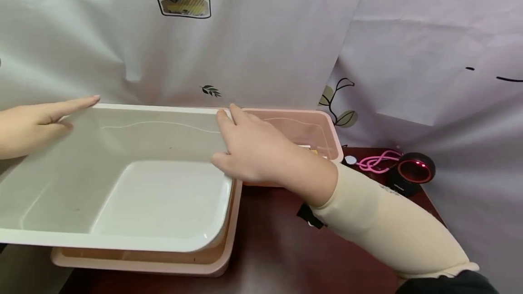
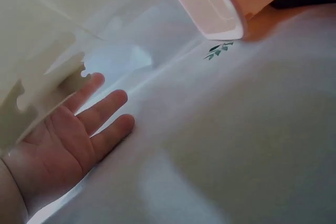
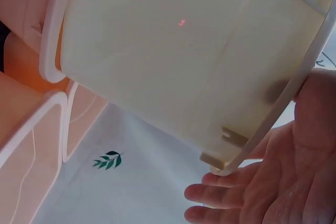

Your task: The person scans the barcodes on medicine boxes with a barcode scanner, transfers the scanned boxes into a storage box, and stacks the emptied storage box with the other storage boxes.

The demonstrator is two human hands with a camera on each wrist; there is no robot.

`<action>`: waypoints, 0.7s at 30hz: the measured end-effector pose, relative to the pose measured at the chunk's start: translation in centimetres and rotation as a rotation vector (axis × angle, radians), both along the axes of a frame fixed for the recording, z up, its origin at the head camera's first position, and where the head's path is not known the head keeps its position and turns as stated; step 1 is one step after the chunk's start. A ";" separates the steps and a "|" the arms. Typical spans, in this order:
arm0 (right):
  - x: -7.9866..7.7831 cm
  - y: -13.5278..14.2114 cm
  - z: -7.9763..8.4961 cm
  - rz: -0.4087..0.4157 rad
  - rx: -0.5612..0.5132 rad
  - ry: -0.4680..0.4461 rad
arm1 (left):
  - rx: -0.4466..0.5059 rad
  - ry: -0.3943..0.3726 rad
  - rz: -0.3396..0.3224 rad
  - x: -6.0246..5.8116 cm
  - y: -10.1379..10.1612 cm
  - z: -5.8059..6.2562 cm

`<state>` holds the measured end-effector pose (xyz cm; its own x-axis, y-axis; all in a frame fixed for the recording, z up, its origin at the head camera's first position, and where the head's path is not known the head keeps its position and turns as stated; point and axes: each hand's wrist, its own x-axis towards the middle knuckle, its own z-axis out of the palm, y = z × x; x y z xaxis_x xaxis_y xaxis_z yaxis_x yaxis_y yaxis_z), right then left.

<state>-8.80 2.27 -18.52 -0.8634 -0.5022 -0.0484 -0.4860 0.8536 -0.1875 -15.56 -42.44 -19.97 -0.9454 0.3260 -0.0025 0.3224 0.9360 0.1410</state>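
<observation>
A white plastic bin (image 1: pixel 163 203), its inside bare, sits over a pink bin (image 1: pixel 143 268) whose rim shows around the lower and right sides. My left hand (image 1: pixel 34 126) is at the white bin's left side, index finger stretched toward the far rim. In the left wrist view that hand (image 2: pixel 65 150) shows its palm, the fingers straight and spread. My right hand (image 1: pixel 253 149) rests over the right end of the rim, thumb on the inner side. From the right wrist, this hand (image 3: pixel 273 192) touches the rim at a corner, fingers extended past it.
Behind my right hand stands another pink bin (image 1: pixel 286 126) with small, partly hidden things inside. A black round device with a red glowing ring (image 1: pixel 416 168) and a pink cable (image 1: pixel 373 162) lie at the dark red table's (image 1: pixel 278 248) back right. A patterned white sheet (image 1: pixel 265 49) hangs behind.
</observation>
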 end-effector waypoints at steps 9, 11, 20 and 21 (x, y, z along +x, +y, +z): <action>0.6 -0.6 -1.7 0.047 0.106 0.024 | -0.026 -0.060 -0.034 2.0 1.1 -1.3; 0.5 -0.8 -2.6 0.046 0.119 -0.022 | -0.001 -0.092 -0.059 2.1 1.5 -2.2; 0.5 -1.2 -6.1 0.090 0.073 -0.032 | -0.034 0.087 -0.181 1.9 5.5 -5.2; 0.6 -1.2 -6.5 0.104 0.053 -0.020 | -0.013 0.113 -0.217 2.1 6.1 -5.6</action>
